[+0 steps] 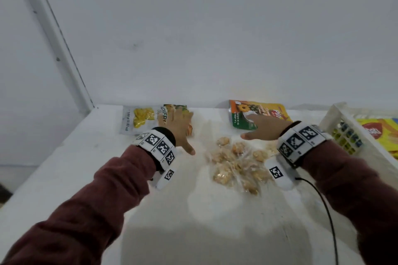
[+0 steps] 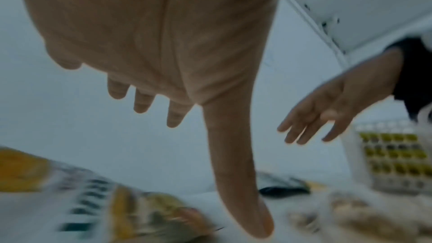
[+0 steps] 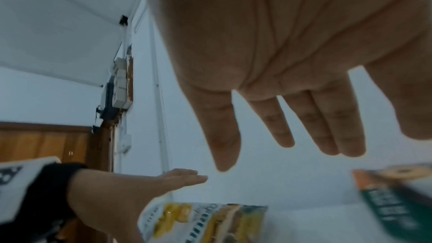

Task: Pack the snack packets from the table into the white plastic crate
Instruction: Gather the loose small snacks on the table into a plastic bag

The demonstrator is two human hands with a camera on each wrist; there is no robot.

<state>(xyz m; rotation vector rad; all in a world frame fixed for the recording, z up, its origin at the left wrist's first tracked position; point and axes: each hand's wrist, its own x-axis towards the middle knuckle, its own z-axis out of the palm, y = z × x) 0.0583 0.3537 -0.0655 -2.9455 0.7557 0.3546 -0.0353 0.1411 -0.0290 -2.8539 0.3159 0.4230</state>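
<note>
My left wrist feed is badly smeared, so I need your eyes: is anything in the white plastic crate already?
Observer: Yes, the head view shows a yellow and red snack packet lying inside the white plastic crate.
Operator: What is the right hand over?
Observer: The right hand is open over an orange and green pineapple packet, gripping nothing.
Operator: Anything between the hands?
Observer: A clear bag of brown snacks lies between it and the left hand.

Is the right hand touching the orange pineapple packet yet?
Apart. The right wrist view shows the right hand open above the orange pineapple packet, with pale wall showing between the fingertips and the packet.
</note>
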